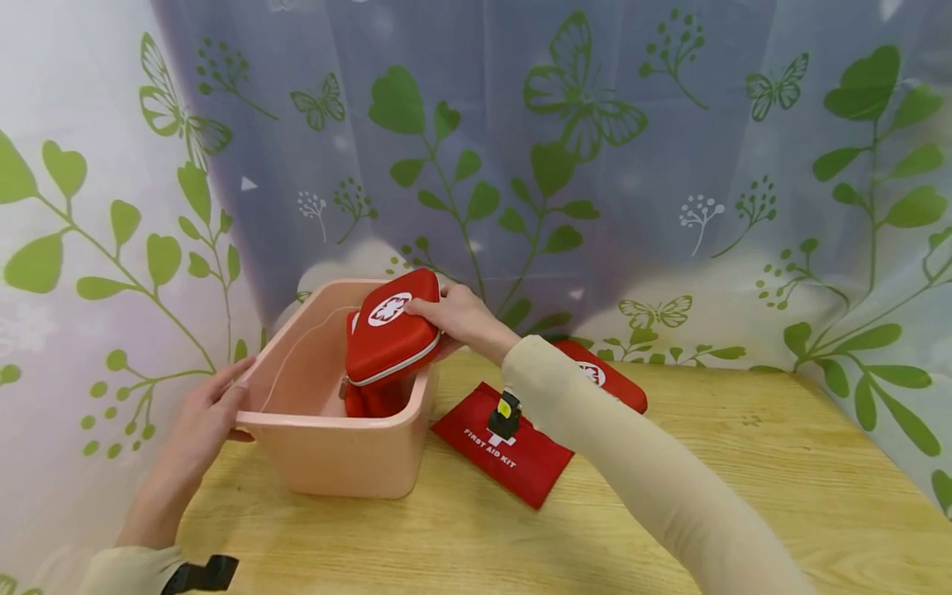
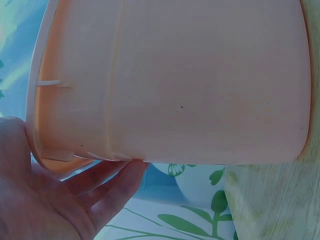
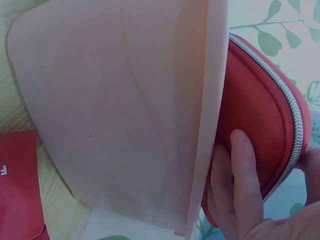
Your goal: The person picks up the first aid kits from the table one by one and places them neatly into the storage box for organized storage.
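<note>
A peach plastic bin (image 1: 342, 459) stands on the table with its mouth upward. My left hand (image 1: 204, 417) grips the bin's left rim, thumb above and fingers against the outer wall, as the left wrist view shows. With my right hand (image 1: 468, 322) I hold a red zippered first aid case (image 1: 394, 330), tilted over the bin's right rim. Its white emblem faces up, and my thumb lies on top with fingers beneath. In the right wrist view, the silver zipper of the case (image 3: 265, 110) shows beyond the rim. Another red item (image 1: 364, 402) is inside the bin, partly hidden.
A flat red pouch (image 1: 502, 450) marked FIRST AID KIT lies right of the bin. Behind my right sleeve, another red case (image 1: 613, 384) with a white emblem rests on the wooden table (image 1: 744, 446). A leaf-patterned curtain (image 1: 669, 165) hangs at the back.
</note>
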Demonstrator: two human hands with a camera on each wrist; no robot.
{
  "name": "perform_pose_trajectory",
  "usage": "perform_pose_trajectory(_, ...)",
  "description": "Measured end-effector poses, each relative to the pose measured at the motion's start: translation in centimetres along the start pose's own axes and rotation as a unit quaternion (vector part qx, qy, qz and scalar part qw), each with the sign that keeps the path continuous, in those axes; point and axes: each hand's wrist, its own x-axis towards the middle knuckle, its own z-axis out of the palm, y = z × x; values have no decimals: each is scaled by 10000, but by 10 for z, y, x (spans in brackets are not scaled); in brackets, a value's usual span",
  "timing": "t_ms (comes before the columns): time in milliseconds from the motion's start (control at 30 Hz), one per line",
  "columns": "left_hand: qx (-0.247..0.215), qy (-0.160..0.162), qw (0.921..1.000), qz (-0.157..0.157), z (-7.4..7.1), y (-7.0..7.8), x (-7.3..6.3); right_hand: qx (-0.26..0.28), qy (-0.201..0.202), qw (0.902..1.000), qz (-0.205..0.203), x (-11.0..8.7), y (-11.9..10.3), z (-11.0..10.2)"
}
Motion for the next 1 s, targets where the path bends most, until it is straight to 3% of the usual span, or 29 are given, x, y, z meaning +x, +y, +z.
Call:
perform_pose_trajectory(233, -66, 137, 9999, -18, 0, 0, -1, -279, -43, 9992, -275, 2, -7, 24)
perform_pose_trajectory(333, -68, 124, 9999, -27, 0, -1, -2, -1126, -116, 9926, -446, -2, -7, 35)
perform_pose_trajectory(367, -79, 114, 9999, -35, 1, -2, -2, -1675, -99, 9842, -567, -3, -7, 38)
perform_pose_trajectory(400, -83, 106, 9999, -31, 1, -2, -2, -2321, -84, 9697, -760, -5, -7, 40)
perform_pose_trajectory(500, -105, 89, 9999, 13, 1, -2, -1, -4192, 164, 8976, -1352, -9, -4, 44)
perform_pose_trajectory(533, -129, 97, 9999, 22, 1, -2, -1, -4578, 202, 8757, -1522, -10, -2, 44)
perform_pose_trajectory(600, -146, 122, 9998, 49, 1, -2, -1, -4927, 195, 8528, -1723, -12, 3, 41)
perform_pose_trajectory(633, -150, 122, 9998, 58, 1, -2, -1, -4956, 169, 8510, -1731, -13, 5, 38)
perform_pose_trajectory(767, -138, 116, 9998, 22, 1, -3, 0, -4820, 52, 8590, -1725, -19, 13, 23)
perform_pose_trajectory(1000, -133, 71, 9999, -28, 2, -2, 0, -4414, 80, 8811, -1694, -30, 21, -4)
